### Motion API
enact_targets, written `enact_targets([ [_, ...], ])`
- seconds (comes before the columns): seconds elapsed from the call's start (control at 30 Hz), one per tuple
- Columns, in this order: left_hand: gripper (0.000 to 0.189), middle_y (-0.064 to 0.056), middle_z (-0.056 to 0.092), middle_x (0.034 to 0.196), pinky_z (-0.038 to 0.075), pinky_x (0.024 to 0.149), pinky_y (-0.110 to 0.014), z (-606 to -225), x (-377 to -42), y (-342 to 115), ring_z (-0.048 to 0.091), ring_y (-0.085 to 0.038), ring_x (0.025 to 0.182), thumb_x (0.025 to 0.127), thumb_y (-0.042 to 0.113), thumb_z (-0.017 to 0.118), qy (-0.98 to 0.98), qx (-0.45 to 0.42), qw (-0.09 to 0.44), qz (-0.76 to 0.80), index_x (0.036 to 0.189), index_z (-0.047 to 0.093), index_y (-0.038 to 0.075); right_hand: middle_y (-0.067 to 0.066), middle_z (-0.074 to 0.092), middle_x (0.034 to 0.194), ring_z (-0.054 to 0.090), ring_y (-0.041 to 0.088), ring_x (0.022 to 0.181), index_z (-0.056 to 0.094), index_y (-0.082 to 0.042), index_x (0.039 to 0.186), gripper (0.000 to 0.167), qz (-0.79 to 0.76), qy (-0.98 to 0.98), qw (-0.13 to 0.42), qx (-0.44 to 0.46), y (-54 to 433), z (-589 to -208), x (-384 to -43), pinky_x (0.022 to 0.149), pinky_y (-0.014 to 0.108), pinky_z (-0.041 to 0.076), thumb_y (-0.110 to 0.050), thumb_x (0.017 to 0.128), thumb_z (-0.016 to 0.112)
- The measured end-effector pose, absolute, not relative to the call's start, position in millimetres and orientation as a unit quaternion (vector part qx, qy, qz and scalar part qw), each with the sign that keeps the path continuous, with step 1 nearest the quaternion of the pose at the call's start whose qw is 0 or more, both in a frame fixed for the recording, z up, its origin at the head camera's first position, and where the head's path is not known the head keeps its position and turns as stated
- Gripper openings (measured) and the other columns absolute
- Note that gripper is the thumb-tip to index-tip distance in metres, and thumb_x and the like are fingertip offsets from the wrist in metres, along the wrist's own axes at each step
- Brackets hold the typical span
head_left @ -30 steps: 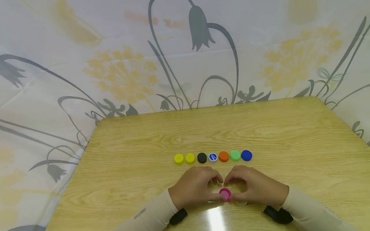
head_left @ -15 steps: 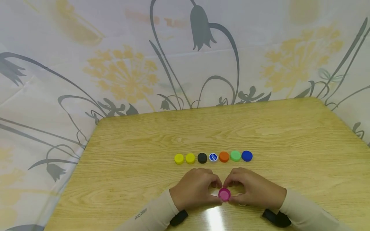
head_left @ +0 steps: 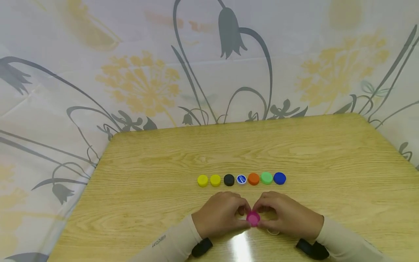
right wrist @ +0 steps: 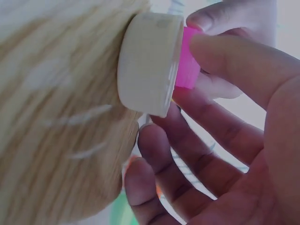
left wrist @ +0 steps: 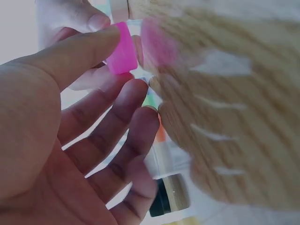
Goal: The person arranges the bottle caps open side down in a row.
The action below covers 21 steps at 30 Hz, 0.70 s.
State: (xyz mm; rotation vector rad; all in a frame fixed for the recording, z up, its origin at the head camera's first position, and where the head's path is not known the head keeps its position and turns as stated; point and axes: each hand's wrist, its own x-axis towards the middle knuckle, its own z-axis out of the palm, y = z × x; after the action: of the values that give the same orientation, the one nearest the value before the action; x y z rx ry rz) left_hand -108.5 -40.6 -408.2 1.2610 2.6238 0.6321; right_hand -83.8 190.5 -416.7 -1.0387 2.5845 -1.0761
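A pink bottle cap point(head_left: 253, 219) is pinched between both hands, its open hollow side facing up in the head view. My left hand point(head_left: 222, 214) grips its left side with thumb and index finger, while my right hand point(head_left: 288, 215) does the same from the right. In the left wrist view the pink cap point(left wrist: 123, 51) hangs just over the table, its blurred reflection beside it. A white cap point(right wrist: 150, 61) lies on the table close to the right hand's fingers. From the head, that white cap point(head_left: 273, 232) is mostly hidden beneath the right hand.
Beyond the hands runs a row of caps: two yellow point(head_left: 202, 181), a black one point(head_left: 229, 179), a blue-and-white one point(head_left: 241, 179), an orange one point(head_left: 253, 179), a light green one point(head_left: 266, 178) and a blue one point(head_left: 279, 178). A flowered cloth point(head_left: 196, 72) backs the wooden table point(head_left: 157, 156).
Both index fingers have come in toward the pink cap, closing the gap to the thumbs. The cap has shifted slightly left. The row of caps stays in place.
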Motion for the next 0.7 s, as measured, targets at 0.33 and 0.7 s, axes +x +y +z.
enact_targets([
  [0.33, 0.021, 0.014, 0.073, 0.088, 0.047, 0.066, -0.009, -408.1, -114.8, -42.7, 0.058, 0.012, 0.074, 0.088, 0.028, 0.078, 0.859, 0.368, 0.144, 0.325, 0.105, 0.074, 0.017, -0.011, 0.072, 0.098, 0.066, -0.001, 0.089, 0.069, -0.017, 0.109, 0.02, -0.422, 0.846, 0.117, -0.305, 192.6, -412.8, -88.6, 0.079, 0.024, 0.057, -0.03, 0.094, 0.071],
  [0.7, 0.02, 0.009, 0.074, 0.089, 0.054, 0.071, -0.015, -407.1, -120.4, -44.2, 0.064, 0.005, 0.077, 0.098, 0.033, 0.065, 0.824, 0.321, 0.172, 0.435, 0.106, 0.073, 0.017, -0.016, 0.069, 0.099, 0.065, -0.001, 0.089, 0.069, -0.021, 0.109, 0.019, -0.407, 0.861, 0.022, -0.305, 191.1, -409.7, -88.6, 0.079, 0.026, 0.057, -0.023, 0.091, 0.074],
])
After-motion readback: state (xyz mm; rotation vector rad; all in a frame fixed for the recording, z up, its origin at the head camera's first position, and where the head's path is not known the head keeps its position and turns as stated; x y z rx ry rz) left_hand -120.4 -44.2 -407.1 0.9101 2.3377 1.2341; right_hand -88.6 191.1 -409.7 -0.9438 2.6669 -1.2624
